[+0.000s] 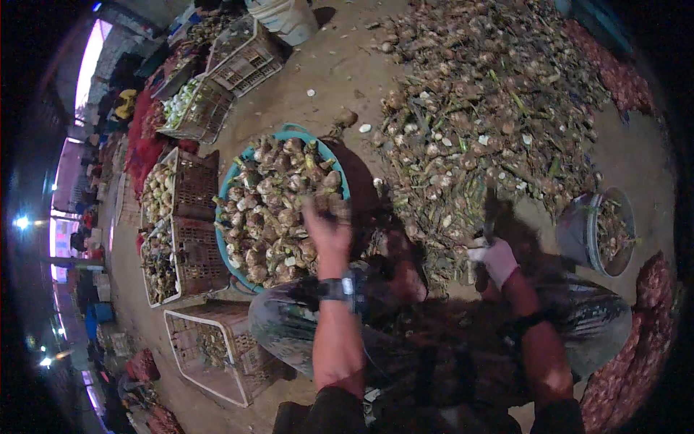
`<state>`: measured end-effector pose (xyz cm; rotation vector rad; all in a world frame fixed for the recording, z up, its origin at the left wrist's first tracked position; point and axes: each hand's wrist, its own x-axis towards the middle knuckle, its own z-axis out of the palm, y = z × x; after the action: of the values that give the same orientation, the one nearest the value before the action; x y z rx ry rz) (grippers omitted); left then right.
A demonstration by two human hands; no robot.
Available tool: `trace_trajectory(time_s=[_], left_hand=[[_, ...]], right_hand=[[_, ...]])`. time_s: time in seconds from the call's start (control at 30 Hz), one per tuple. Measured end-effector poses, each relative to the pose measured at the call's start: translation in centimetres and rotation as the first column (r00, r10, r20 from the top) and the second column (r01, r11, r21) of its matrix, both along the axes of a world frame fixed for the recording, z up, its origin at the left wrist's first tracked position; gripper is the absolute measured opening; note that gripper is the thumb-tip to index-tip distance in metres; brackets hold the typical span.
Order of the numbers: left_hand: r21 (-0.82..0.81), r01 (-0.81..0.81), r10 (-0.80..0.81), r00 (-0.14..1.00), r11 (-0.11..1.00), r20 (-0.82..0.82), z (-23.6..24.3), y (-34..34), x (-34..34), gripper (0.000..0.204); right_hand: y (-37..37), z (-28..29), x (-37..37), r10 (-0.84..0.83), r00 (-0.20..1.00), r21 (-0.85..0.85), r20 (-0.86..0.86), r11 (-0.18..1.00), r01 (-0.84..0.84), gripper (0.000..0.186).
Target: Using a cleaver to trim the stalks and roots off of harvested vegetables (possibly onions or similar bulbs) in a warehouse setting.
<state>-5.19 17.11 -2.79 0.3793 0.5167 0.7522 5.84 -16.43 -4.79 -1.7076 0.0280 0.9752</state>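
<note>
My left hand (329, 230), bare and smeared by motion, reaches over the right side of a round teal tub (344, 168). Soil-stained bulbs with short green stem stubs (271, 195) heap the tub. Whether the fingers have a bulb between them cannot be made out. Farther right, my right hand (497, 260) wears a pale glove and is closed around a dark blade-like tool (490, 220) that points away from me. Below and beyond it spreads a wide pile of trimmed stalks, roots and pale scraps (463, 145) on the floor.
Left of the tub stand plastic crates of bulbs (199, 210), with a tipped crate (206, 354) nearer me. More crates (246, 61) and a white bucket (285, 18) are farther off. A grey bucket of scraps (611, 231) and red net sacks (632, 347) lie right.
</note>
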Motion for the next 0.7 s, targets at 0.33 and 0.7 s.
trace_trajectory(time_s=[0.33,0.7], left_hand=[[0.097,0.237,-0.198,0.933,0.967,-0.301,-7.1,4.5,0.2,0.042],[0.188,0.976,-0.229,0.160,-0.106,-0.960,-21.3,-15.2,3.5,0.039]], right_hand=[[-2.2,3.7,3.8,-0.266,0.962,0.050,0.065,0.963,0.263,0.025],[-3.4,3.3,4.3,-0.363,0.927,0.072,0.092,0.931,0.358,0.031]])
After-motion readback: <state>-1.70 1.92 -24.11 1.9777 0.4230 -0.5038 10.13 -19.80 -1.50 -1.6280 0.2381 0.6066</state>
